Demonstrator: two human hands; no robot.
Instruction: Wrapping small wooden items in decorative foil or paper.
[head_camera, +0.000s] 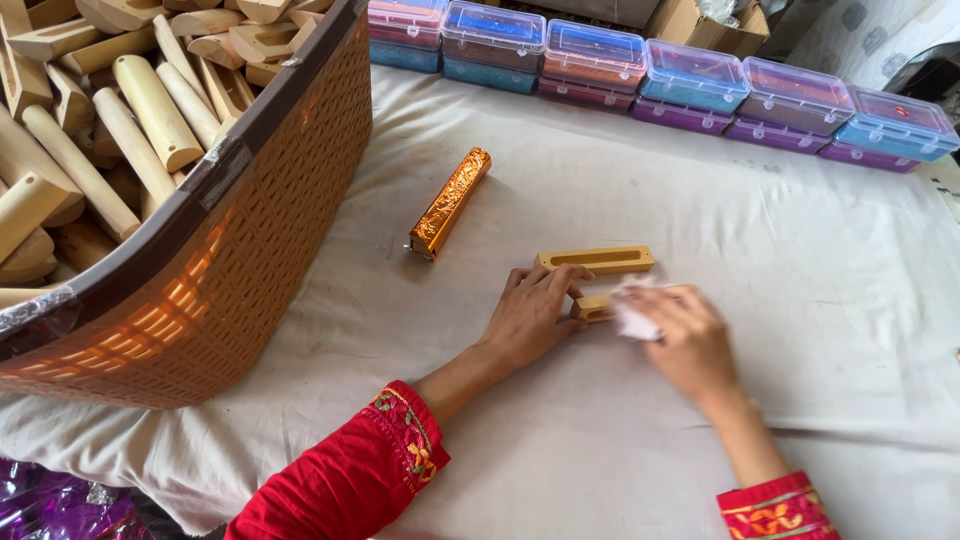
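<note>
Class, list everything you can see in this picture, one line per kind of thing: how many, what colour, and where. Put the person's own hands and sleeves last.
Basket: one, brown woven plastic, far left, tilted on the cloth.
Wooden pieces: many, pale tan, piled inside the basket.
Foil-wrapped bar: one, orange-gold, lying on the cloth beside the basket.
Slotted wooden block: one, tan, just beyond the hands.
Second wooden block: one, tan, between the hands, mostly covered.
White wad: one, white, under the right hand's fingers.
Plastic boxes: a row stacked in two layers, clear lids, blue, pink and purple, along the far edge.
Cloth: one, off-white, covering the table.
Cardboard box: one, brown, behind the row.
Left hand: resting on the cloth, fingertips at the blocks.
Right hand: pressing the wad.
Sleeves: two, red, embroidered.
</note>
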